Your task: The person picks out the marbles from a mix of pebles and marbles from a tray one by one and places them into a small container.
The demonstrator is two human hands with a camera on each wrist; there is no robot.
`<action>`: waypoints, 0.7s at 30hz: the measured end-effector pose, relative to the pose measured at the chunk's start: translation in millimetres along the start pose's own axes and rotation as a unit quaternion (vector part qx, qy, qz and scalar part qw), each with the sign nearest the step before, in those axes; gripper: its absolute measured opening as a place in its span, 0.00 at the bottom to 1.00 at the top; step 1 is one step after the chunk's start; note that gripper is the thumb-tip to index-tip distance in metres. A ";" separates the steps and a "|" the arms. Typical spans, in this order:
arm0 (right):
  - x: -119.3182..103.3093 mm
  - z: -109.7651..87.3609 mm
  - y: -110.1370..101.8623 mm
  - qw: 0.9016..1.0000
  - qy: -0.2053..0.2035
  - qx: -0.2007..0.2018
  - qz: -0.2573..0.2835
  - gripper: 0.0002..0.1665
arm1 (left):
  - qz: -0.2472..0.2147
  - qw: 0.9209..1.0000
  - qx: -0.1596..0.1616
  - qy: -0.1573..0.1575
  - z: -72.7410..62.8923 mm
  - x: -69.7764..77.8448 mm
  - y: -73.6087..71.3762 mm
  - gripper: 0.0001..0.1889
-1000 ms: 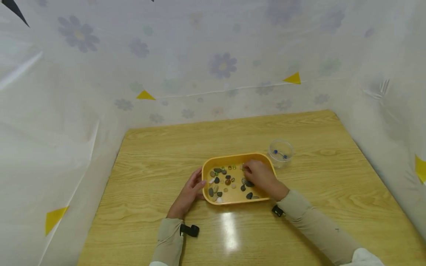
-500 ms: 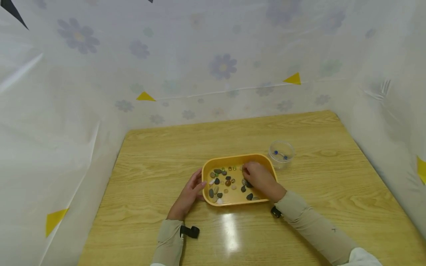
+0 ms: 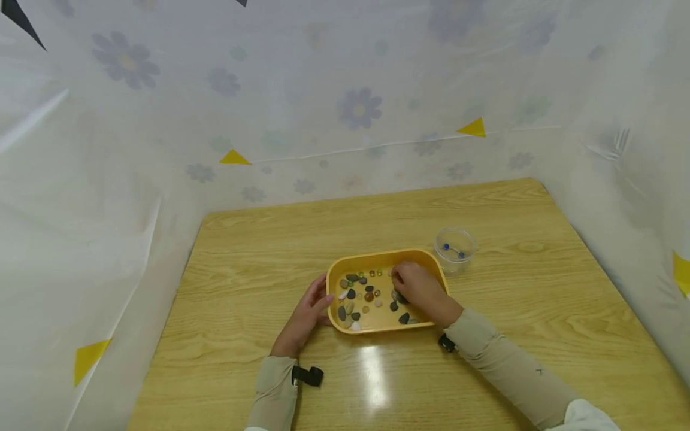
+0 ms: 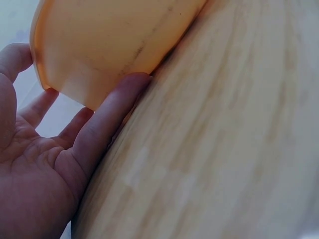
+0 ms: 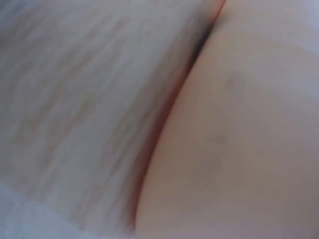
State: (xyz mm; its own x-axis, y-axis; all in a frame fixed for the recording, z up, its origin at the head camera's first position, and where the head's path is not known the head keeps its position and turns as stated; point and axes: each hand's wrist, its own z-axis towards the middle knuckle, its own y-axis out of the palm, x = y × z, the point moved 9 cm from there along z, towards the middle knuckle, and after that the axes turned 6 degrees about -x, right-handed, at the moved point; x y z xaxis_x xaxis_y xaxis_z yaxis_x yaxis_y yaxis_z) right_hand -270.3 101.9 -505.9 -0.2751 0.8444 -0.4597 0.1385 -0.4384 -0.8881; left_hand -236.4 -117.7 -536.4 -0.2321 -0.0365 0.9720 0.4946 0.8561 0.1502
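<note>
A yellow plastic tray (image 3: 372, 328) rests on the table with dark, pale and white pebbles (image 3: 342, 313) and small glassy green and amber beads (image 3: 372, 273) scattered over its bottom. My left hand (image 3: 307, 311) holds its left end, thumb over the rim and the other fingers along the outer wall (image 4: 114, 45). Inside the right half, my right hand (image 3: 423, 290) reaches down with curled fingers beside a pale pebble (image 3: 390, 272). Its fingertips are hidden, and I cannot tell whether they pinch anything. The blurred right wrist view shows only the tray's outer wall (image 5: 234, 139) and tabletop.
Just beyond the tray's right back corner stands a clear round cup (image 3: 455, 263) with blue beads (image 3: 447, 246) in it. The wood-grain table (image 3: 259, 245) is enclosed by white flowered sheeting (image 3: 302, 90) at the back and sides.
My right hand has shifted very slightly left inside the tray, fingers still down. The left hand, tray and cup stay in place.
</note>
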 end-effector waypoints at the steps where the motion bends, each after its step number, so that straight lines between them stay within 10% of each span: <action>1: 0.1 -0.3 -0.5 1.000 0.001 0.001 0.003 0.06 | 0.000 1.000 0.000 0.000 0.0 0.2 0.2 0.29; 21: 12.9 -27.6 -71.3 0.995 -0.021 0.084 0.042 0.10 | 0.000 1.000 -0.005 0.000 0.4 -0.8 -0.2 0.28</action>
State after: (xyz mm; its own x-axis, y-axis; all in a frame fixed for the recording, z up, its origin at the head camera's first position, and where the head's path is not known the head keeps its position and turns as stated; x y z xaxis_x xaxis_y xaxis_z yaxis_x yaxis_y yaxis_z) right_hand -257.5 152.5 -448.7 -0.3084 0.7905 -0.5292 0.0025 -0.5557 -0.8314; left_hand -236.6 -117.7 -537.3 -0.2314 -0.0363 0.9722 0.5030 0.8509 0.1515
